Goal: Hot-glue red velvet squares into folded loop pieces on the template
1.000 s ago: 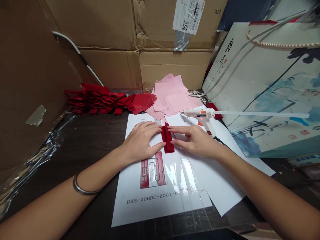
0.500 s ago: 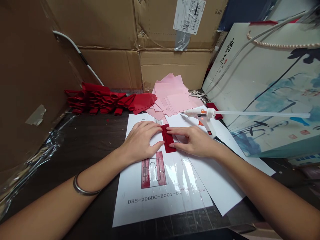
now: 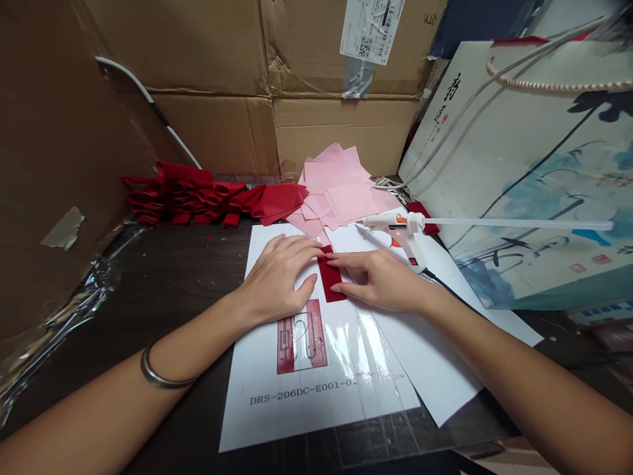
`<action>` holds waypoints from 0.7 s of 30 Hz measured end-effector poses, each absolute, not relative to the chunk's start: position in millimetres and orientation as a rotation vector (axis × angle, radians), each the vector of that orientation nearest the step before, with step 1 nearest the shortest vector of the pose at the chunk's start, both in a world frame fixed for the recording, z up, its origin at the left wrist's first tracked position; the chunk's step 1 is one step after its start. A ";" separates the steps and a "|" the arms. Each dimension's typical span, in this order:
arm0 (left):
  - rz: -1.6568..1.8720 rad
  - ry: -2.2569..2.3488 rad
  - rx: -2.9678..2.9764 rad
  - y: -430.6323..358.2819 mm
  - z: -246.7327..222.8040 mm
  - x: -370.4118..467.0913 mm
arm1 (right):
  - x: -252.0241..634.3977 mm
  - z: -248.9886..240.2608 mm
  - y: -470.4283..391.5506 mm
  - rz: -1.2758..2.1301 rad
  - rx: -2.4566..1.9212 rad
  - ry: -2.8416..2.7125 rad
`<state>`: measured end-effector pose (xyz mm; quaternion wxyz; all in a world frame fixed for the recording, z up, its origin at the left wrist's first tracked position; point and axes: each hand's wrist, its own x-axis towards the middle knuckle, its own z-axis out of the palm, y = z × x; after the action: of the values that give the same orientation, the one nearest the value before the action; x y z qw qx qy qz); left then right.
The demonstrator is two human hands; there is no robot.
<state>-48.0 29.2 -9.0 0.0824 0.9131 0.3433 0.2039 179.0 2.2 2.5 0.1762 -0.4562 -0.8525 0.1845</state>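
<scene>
A narrow dark red folded strip (image 3: 333, 280) lies on the printed white sheet (image 3: 257, 422). My left hand (image 3: 281, 274) rests on the sheet at the strip's left, fingers spread, its fingertips at the strip's upper edge and its thumb off to the side. From the right, my right hand (image 3: 383, 280) touches the strip with fingertips and thumb, apart from each other. Below my left hand a red-and-white printed rectangle (image 3: 302, 336) shows on the sheet.
A white glue gun (image 3: 408, 241) with a long clear stick lies right of the hands. Pink sheets (image 3: 341, 178) are piled behind, with red folded pieces (image 3: 192, 194) to their left. Cardboard (image 3: 341, 128) stands at the back, a patterned paper bag (image 3: 534, 178) at right.
My left thumb has moved left, away from the strip's edge, while the left fingertips have shifted slightly over its top. The camera view has shifted a little.
</scene>
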 end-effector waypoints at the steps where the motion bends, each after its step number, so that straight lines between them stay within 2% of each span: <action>1: 0.575 1.012 2.732 28.9 -8.3 -47.5 | 178.9 3.2 2.4 0.509 -1.293 -2.429; 13: 0.436 1.061 2.842 21.8 -1.5 -38.1 | 173.2 -2.9 -17.6 0.075 -1.241 -2.646; 21: 0.392 1.095 2.889 20.7 -3.3 -37.1 | 179.5 4.0 -34.0 0.025 -1.095 -2.834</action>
<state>-37.1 20.7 -3.3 0.0135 0.9275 0.3516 0.1258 179.5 -34.0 4.0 0.0515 -0.3599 -0.9315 0.0084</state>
